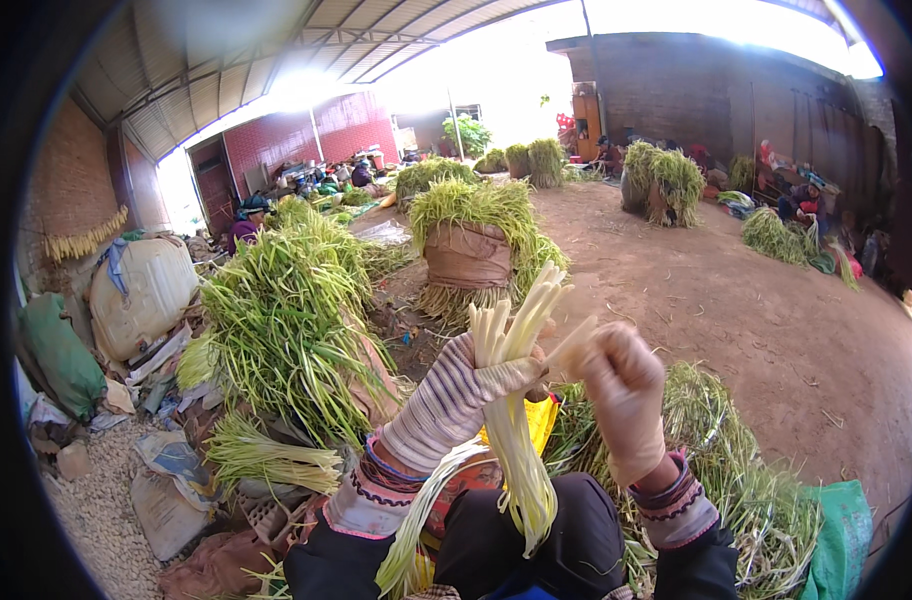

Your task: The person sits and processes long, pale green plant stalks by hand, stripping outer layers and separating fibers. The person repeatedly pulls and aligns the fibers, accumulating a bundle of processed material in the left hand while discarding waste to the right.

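Observation:
My left hand (456, 397), in a striped knitted glove, grips a bunch of pale yellow stalks (516, 427) that look like blanched chives. The bunch stands upright above my lap, cut ends up and leafy ends hanging over my dark trousers (531, 525). Close on its right, my right hand (621, 382) is blurred by motion, its fingers curled around the end of a pale stalk (572, 343) that reaches over from the bunch. Below my left forearm, more pale stalks (426, 517) lie beside my leg.
A tall heap of green leafy stalks (291, 315) rises at left, a smaller bunch (276, 457) below it. Loose greens (711, 450) spread at right beside a green sack (838, 532). Ahead stands a cloth-wrapped bundle (467, 255). Other people (249, 217) sit farther off.

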{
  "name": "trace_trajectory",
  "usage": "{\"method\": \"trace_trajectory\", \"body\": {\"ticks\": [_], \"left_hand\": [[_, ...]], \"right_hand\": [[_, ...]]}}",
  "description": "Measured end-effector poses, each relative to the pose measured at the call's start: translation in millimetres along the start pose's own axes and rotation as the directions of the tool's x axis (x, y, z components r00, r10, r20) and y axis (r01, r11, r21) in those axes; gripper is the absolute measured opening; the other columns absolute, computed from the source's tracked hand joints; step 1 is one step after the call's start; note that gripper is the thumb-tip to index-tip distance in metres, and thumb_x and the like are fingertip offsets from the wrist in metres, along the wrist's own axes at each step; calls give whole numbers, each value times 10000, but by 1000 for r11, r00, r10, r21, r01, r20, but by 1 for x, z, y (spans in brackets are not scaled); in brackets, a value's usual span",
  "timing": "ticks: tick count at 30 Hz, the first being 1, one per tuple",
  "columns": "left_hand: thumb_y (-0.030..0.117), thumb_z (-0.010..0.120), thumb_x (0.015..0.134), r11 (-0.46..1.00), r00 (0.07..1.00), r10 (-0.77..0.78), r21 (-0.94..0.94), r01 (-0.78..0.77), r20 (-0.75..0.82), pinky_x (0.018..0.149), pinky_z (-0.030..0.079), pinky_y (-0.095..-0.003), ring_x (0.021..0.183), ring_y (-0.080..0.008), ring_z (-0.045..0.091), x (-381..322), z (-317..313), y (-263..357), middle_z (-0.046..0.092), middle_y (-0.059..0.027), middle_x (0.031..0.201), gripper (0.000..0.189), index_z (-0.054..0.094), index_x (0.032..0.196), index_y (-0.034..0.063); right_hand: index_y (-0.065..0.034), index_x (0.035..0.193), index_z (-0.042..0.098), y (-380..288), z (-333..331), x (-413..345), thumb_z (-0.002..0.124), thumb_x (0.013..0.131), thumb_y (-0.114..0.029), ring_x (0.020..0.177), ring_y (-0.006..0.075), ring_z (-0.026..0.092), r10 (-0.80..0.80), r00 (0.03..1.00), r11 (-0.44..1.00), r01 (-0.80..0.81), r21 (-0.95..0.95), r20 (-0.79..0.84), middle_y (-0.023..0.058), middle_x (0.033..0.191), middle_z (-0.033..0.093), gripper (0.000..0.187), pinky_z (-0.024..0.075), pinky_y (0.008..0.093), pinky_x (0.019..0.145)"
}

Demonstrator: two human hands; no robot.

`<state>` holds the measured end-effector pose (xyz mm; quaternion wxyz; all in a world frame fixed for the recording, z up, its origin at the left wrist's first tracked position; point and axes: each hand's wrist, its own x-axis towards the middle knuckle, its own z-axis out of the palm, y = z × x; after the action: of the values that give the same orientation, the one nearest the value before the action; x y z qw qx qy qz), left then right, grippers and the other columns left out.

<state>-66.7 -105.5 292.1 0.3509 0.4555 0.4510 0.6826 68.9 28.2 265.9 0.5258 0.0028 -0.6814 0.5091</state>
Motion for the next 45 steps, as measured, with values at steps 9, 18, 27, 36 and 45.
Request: {"method": "trace_trajectory", "body": {"ticks": [9, 18, 27, 36, 45], "left_hand": [[144, 771, 922, 995, 1000, 12, -98, -9, 29, 841, 585, -348, 865, -149, 658, 1, -12, -1, 656, -36, 1009, 553, 533, 1394, -19], [135, 785, 913, 998, 1000, 14, -54, -13, 15, 821, 573, -329, 862, -163, 672, 1, -2, -4, 668, -45, 983, 524, 562, 1363, -18], [248, 786, 923, 990, 995, -59, 134, 48, 76, 810, 592, -299, 909, -145, 710, -1, 15, -1, 714, -39, 1009, 409, 657, 1244, 32], [372, 722, 979, 969, 997, -10, 247, -10, 78, 839, 496, -244, 961, -54, 605, -8, 15, -1, 706, 6, 1072, 447, 654, 1284, 51], [351, 681, 1012, 958, 992, 18, 283, -53, 127, 902, 485, -259, 1035, -55, 578, -9, 7, 8, 675, 19, 1115, 395, 652, 1274, 58]], "right_hand": [[-136, 764, 528, -10, -88, 19, 535, 1060, -364, 560, 49, 380, -111, 897, 925, 250, 284, -428, -27, 664, 437, 374, 360, 221, 501], [-51, 800, 686, 35, -98, 6, 798, 837, -499, 574, 141, 587, 168, 984, 666, -73, -743, 54, 59, 658, 652, 464, 475, 335, 559], [-73, 1513, 448, -26, -13, 36, 789, 792, -615, 723, 66, 556, -165, 965, 984, 146, 105, 204, 88, 1172, 666, 964, 501, 245, 668], [-46, 1025, 689, -32, 4, 38, 728, 969, -144, 748, 63, 618, 83, 993, 981, -96, 167, 86, -3, 810, 643, 119, 514, 249, 620], [-38, 1001, 621, -39, 0, 46, 709, 958, -174, 767, 290, 709, -371, 833, 831, 495, -253, 410, 118, 861, 677, 167, 562, 364, 673]]}}
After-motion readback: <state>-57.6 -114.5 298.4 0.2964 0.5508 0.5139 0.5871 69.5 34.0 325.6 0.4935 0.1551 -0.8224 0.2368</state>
